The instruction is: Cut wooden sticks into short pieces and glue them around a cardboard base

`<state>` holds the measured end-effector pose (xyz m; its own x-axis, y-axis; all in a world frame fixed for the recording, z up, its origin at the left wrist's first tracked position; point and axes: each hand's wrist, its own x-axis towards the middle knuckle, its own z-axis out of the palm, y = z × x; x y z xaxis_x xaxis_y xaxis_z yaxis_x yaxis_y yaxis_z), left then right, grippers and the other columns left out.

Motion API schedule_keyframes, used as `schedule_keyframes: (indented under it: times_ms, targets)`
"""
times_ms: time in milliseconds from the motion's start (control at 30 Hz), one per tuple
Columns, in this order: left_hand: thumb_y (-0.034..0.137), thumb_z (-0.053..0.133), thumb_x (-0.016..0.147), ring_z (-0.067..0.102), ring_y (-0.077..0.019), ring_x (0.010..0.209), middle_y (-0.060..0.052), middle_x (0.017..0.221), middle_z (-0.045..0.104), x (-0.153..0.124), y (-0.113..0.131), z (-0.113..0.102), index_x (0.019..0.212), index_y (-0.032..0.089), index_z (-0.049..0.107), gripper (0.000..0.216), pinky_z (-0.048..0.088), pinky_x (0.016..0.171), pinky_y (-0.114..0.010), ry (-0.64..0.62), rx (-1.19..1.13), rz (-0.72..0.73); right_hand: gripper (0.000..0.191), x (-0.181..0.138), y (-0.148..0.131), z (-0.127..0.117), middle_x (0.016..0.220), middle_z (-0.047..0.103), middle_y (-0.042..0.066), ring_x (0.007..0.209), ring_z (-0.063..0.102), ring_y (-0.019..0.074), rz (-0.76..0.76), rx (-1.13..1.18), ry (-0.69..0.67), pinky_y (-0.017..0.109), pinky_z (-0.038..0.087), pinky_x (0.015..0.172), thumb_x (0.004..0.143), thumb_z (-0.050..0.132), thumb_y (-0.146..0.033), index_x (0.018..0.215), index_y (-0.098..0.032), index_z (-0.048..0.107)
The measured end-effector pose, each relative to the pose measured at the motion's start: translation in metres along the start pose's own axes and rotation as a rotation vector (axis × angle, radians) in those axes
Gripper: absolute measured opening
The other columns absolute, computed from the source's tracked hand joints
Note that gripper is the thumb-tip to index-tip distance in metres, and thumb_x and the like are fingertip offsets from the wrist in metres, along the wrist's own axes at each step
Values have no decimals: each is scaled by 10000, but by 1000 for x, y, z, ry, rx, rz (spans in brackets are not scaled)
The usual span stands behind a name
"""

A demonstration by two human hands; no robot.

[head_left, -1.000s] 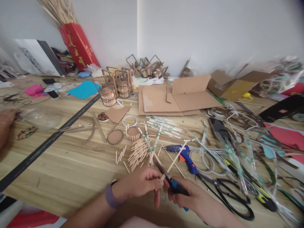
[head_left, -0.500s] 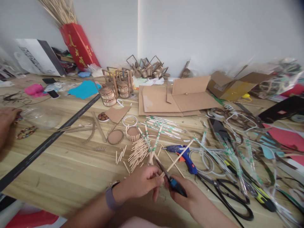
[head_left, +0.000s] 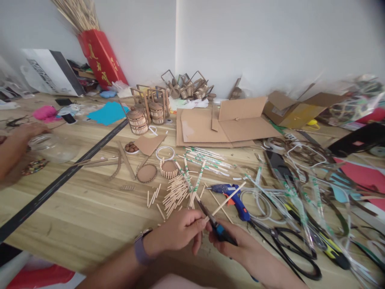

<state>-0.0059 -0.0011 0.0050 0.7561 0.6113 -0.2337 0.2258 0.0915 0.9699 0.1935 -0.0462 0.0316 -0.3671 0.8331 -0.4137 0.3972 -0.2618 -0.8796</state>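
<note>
My left hand (head_left: 187,230), with a watch on its wrist, pinches the near end of a thin wooden stick (head_left: 229,197) that slants up to the right. My right hand (head_left: 231,241) is wrapped round a hand tool (head_left: 221,233) with a blue-and-black handle and a dark, pointed blade. The blade crosses the stick just beyond my left fingertips; whether it touches the wood I cannot tell. Ahead lies a pile of short cut sticks (head_left: 176,194), beside longer sticks in green-printed wrappers (head_left: 197,182). A round cardboard base (head_left: 169,168) edged with upright sticks stands behind the pile.
A blue glue gun (head_left: 237,200) and black scissors (head_left: 294,245) lie to the right among cords and wrappers. Flattened cardboard (head_left: 204,130) and small lidded baskets (head_left: 136,122) stand farther back. At far left, another person's hand (head_left: 33,130) is at a glass jar (head_left: 54,148).
The stick's far end has shifted slightly right. Both my hands stay in nearly the same place. The other person's hand has moved right, over the jar's rim.
</note>
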Motion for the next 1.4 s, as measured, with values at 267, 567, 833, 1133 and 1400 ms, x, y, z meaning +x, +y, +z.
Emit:
schedule_keyframes:
  times_ms: [267, 567, 833, 1133, 1400]
  targets:
    - [603, 315, 968, 487, -104, 465, 58, 484, 519, 0, -4, 1, 864, 171, 566, 511, 386, 586, -218, 42, 72, -2, 88, 4, 1, 6, 736, 476, -16, 719, 422, 174, -64, -123, 88, 290, 354, 673, 706, 493, -234, 782, -208, 527]
    - [519, 371, 976, 502, -114, 478, 60, 505, 511, 1, -4, 2, 925, 167, 546, 396, 381, 561, -214, 118, 69, -18, 127, 8, 1, 6, 779, 538, 0, 761, 476, 194, -52, -136, 98, 306, 389, 710, 736, 490, -247, 836, -203, 556]
    - [544, 333, 970, 478, -112, 448, 59, 471, 491, 2, 0, 3, 877, 163, 555, 450, 381, 541, -211, 103, 30, 1, 231, 5, -5, 2, 878, 615, 31, 834, 545, 214, -28, -112, 52, 317, 427, 768, 740, 496, -285, 932, -188, 581]
    - [468, 344, 986, 427, -94, 409, 77, 443, 456, 1, -5, 4, 864, 165, 562, 393, 341, 513, -198, 130, 82, 5, 192, 9, 5, 8, 827, 601, 14, 791, 526, 197, -87, -240, 121, 302, 423, 739, 737, 459, -211, 885, -194, 580]
    - [511, 360, 966, 420, -101, 408, 76, 446, 455, 3, -1, 2, 855, 172, 539, 399, 341, 497, -206, 182, -53, 22, 187, 6, 6, 3, 907, 662, 32, 849, 597, 213, -113, -188, 118, 313, 466, 771, 787, 501, -259, 940, -202, 592]
